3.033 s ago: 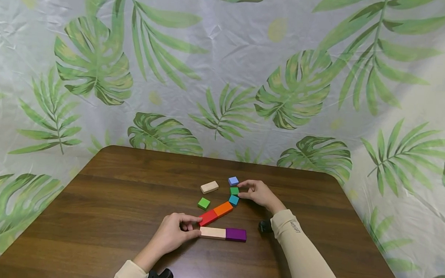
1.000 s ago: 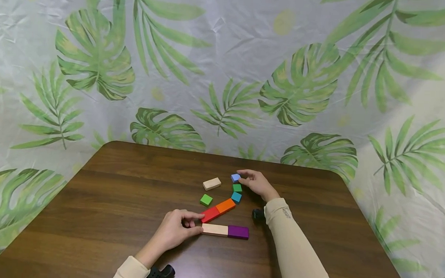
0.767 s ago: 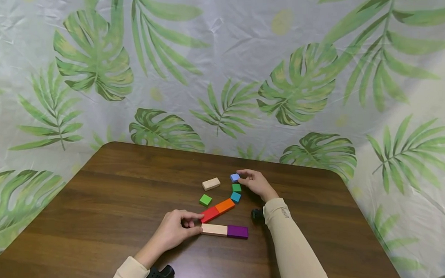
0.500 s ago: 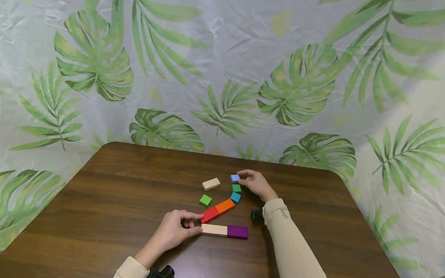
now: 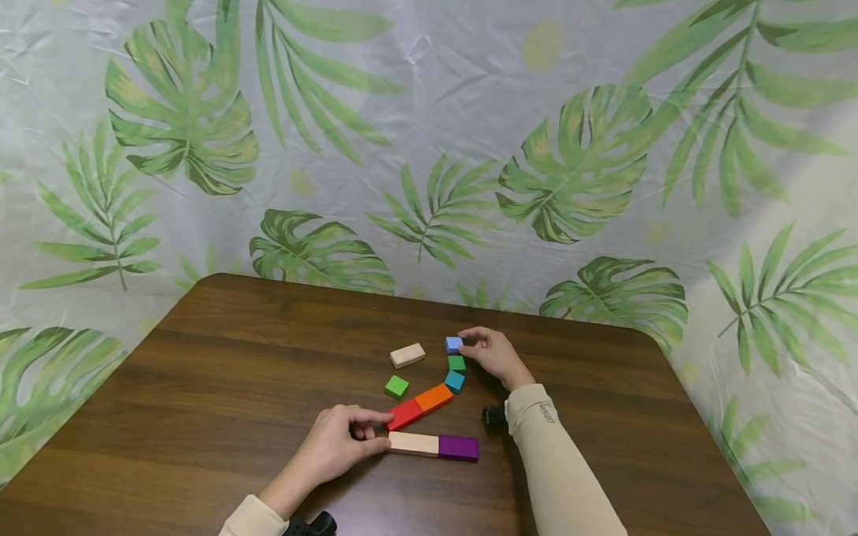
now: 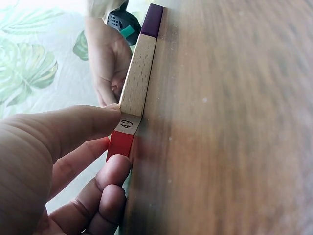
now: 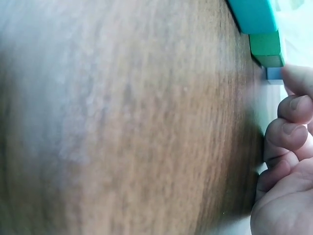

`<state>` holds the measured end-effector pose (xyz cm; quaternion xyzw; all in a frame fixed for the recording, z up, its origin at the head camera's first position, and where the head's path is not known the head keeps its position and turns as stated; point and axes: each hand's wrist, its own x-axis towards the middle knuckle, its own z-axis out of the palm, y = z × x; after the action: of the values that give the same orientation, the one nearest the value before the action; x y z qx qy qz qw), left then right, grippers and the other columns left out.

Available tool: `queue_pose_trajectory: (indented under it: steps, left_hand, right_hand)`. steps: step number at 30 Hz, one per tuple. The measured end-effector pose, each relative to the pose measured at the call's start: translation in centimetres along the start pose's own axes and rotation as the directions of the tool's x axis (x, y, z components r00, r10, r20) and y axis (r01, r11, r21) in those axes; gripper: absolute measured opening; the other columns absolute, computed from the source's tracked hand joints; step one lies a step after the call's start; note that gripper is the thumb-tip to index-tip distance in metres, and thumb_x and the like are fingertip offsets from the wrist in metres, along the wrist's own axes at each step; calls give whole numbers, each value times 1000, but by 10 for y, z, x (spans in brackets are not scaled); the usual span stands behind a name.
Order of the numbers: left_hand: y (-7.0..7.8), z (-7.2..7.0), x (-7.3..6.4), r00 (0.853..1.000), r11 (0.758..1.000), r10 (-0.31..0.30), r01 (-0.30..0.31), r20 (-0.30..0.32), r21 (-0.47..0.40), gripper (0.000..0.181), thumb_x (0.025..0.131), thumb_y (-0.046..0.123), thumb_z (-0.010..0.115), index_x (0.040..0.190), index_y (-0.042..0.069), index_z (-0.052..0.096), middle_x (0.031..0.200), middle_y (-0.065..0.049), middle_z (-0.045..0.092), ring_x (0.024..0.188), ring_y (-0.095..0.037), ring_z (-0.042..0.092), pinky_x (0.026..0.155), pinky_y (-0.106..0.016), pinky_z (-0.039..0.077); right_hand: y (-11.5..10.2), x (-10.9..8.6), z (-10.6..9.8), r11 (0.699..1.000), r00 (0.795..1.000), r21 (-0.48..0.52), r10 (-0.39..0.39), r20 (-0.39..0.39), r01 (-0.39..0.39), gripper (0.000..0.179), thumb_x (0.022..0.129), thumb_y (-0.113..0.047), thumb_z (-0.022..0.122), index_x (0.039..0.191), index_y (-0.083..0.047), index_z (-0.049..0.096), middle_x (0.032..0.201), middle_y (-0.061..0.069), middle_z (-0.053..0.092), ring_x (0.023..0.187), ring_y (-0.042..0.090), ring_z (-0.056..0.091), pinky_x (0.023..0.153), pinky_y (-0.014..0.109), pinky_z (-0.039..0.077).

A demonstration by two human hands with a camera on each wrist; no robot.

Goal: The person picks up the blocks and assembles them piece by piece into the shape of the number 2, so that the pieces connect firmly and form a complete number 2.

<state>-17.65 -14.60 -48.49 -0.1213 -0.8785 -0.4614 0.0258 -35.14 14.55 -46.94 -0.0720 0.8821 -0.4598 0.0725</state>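
My right hand (image 5: 495, 355) pinches a light blue block (image 5: 452, 345) between thumb and index finger, at the far end of a curved row. After it come a green block (image 5: 456, 363), a teal block (image 5: 454, 382), an orange block (image 5: 433, 397) and a red block (image 5: 404, 415). My left hand (image 5: 338, 442) has its index fingertip at the red block's near end. Its thumb touches the end of a plain wooden block (image 6: 138, 73), marked 49, which joins end to end with a purple block (image 5: 458, 448). In the right wrist view, the light blue block (image 7: 274, 74) is mostly hidden.
Left of the curve lie a loose bright green block (image 5: 396, 387) and another plain wooden block (image 5: 408, 355). All rest on a dark brown wooden table (image 5: 256, 356). Behind it hangs a leaf-patterned cloth (image 5: 433, 142).
The right hand has moved from beside the green block to the light blue one, which has turned slightly to sit squarer behind the green. The left hand keeps its place; the head view shifted slightly.
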Motion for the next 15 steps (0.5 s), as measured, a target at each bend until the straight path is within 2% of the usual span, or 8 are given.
queue_pose_trajectory:
  steps: [15]
  left_hand:
    - [0,-2,-1,1000,1000,3,-3,2,-17,30,83,21,94,111,19,87,73,10,68,67,-1,53,63,-20,44]
  right_hand:
    - [-2,3,2,1000,1000,-1,15,-11,-15,33,100,-19,75,130,-5,72,65,-4,47,61,14,41,64,28,36]
